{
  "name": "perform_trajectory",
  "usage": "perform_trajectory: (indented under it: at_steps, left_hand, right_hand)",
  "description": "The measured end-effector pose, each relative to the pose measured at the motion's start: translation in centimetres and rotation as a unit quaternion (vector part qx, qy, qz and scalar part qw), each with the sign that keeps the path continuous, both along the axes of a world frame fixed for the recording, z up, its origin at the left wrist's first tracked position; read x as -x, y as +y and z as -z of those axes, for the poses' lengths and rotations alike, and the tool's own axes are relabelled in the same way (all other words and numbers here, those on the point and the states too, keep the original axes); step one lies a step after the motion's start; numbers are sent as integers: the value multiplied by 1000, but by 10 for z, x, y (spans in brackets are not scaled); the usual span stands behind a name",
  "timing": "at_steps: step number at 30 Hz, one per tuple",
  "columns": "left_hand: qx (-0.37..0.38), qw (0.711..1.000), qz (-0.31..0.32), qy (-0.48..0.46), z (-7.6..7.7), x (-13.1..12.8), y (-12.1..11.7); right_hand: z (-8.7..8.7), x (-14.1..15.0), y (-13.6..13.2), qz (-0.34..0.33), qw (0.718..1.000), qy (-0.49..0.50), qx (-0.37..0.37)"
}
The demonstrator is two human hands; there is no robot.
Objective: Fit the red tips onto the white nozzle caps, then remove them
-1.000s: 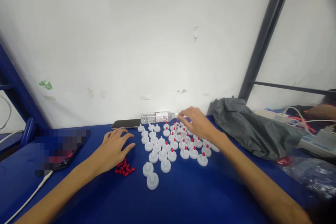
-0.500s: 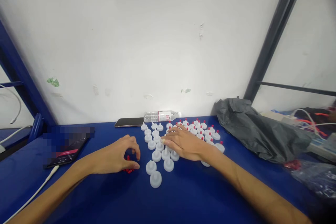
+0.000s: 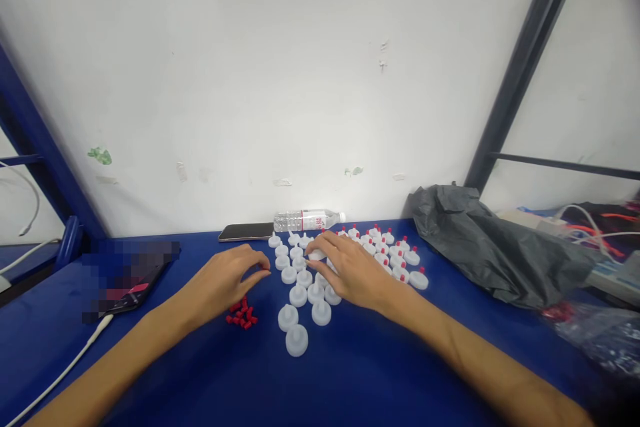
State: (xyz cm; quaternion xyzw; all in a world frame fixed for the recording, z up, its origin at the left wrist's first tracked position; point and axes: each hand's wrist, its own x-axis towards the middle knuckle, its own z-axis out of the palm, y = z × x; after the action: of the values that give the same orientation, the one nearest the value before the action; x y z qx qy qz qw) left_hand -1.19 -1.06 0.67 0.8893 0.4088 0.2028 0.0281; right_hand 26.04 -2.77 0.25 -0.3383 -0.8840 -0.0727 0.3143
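Note:
My left hand (image 3: pixel 227 279) hovers just above a small pile of red tip caps (image 3: pixel 243 317), thumb and fingertips pinched together; whatever lies between them is too small to make out. Over the group of white bottle caps, my right hand (image 3: pixel 354 268) curls its thumb and fingers round one white nozzle cap (image 3: pixel 316 255), partly hidden by the fingers. Bare white nozzle caps (image 3: pixel 298 295) stand between the two hands, spouts mostly upward. Beyond and right of my right hand are several white caps topped with red tips (image 3: pixel 399 260).
Against the wall lie a clear plastic bottle (image 3: pixel 310 220) and a dark phone (image 3: pixel 246 232). Another device (image 3: pixel 143 280) with a white cable (image 3: pixel 65 370) is at left. A grey plastic bag (image 3: pixel 495 253) and a clear bag (image 3: pixel 600 340) lie at right on the blue table (image 3: pixel 320 387).
My left hand has risen from the red tip caps, and its thumb and fingers have closed together. My right hand has gone from lying flatter over the caps to curling round one.

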Motion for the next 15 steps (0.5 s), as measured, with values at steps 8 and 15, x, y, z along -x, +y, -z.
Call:
perform_trajectory:
  at_steps: [8,15]
  left_hand:
    - [-188,973,127,-44,9,-7,-2]
    - [-190,968,160,-33,11,-15,-10]
  right_hand:
    - [10,13,-8,-96,995,-3,16]
    - [9,14,-8,-109,994,-10,6]
